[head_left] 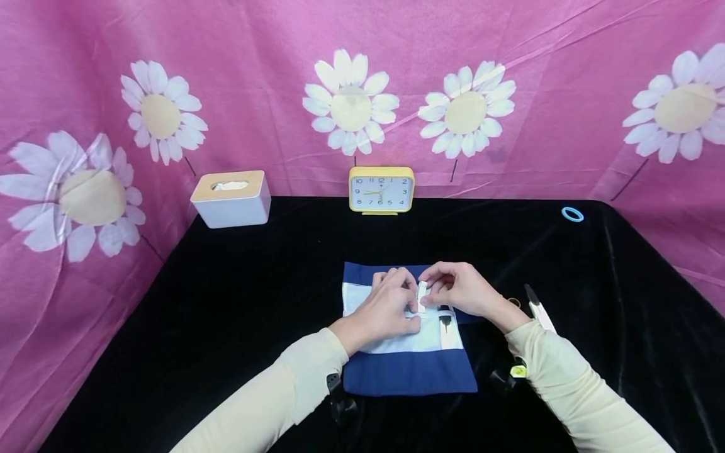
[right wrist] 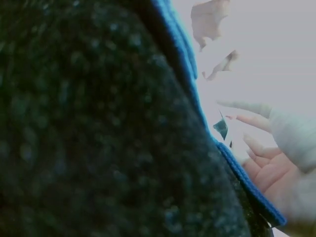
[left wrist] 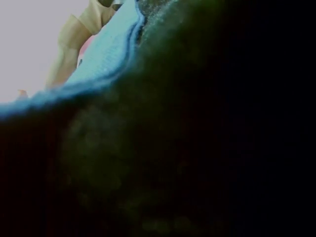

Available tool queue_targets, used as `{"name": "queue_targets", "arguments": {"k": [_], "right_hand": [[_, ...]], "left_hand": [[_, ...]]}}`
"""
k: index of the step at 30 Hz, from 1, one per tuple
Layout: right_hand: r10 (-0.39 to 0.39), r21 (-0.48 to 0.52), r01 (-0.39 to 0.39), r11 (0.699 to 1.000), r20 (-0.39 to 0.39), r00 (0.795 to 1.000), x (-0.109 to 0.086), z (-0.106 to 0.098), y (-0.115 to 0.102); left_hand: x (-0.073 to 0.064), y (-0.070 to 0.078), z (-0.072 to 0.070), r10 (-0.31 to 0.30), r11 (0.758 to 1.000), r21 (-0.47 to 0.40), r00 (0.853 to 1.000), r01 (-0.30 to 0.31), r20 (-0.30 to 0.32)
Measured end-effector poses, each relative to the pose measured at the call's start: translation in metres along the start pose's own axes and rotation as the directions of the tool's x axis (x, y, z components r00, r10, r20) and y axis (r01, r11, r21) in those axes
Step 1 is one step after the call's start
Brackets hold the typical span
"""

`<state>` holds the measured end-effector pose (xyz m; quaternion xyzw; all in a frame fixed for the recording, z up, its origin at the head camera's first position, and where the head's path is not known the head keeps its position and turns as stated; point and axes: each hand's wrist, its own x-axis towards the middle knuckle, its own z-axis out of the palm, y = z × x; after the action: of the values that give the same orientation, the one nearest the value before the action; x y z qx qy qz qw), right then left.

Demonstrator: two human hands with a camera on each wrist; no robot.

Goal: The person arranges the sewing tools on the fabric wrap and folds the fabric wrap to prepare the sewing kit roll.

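A navy and pale blue cloth organizer (head_left: 410, 372) lies opened out on the black cloth. My right hand (head_left: 461, 289) pinches a small white stick-like piece (head_left: 421, 297) over its pale middle, thumb and fingertips at the piece's right side. My left hand (head_left: 387, 308) rests on the organizer with bent fingers, fingertips right at the left side of the same piece; I cannot tell whether they grip it. Beside them, a white pen with a dark tip (head_left: 447, 330) sits under a band. In the right wrist view, the right hand (right wrist: 271, 173) shows past the blue edge.
A white pen with a black end (head_left: 540, 308) lies by my right forearm. Behind stand a yellow clock (head_left: 381, 190) and a tissue box (head_left: 235, 204). A blue ring (head_left: 572, 214) lies at the back right. A pink flowered curtain (head_left: 255, 82) hangs behind the table.
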<state>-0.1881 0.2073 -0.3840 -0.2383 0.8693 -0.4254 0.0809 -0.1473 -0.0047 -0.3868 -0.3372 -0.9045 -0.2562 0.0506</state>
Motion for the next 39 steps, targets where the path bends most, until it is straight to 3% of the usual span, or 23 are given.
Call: {"name": "queue_targets", "arguments": {"k": [8, 21, 39], "right_hand": [[-0.025, 0.001, 0.025, 1.0, -0.033, 0.999, 0.0, 0.002, 0.0], [-0.055, -0.025, 0.054, 0.998, -0.029, 0.998, 0.0, 0.004, 0.0], [-0.024, -0.054, 0.023, 0.998, -0.03, 0.999, 0.0, 0.004, -0.001]], "left_hand": [[0.0, -0.008, 0.005, 0.048, 0.996, -0.071, 0.997, -0.052, -0.059], [0.002, -0.011, 0.007, 0.097, 0.992, -0.07, 0.988, -0.106, -0.122], [0.002, -0.012, 0.006, 0.118, 0.993, 0.036, 0.976, -0.113, -0.181]]}}
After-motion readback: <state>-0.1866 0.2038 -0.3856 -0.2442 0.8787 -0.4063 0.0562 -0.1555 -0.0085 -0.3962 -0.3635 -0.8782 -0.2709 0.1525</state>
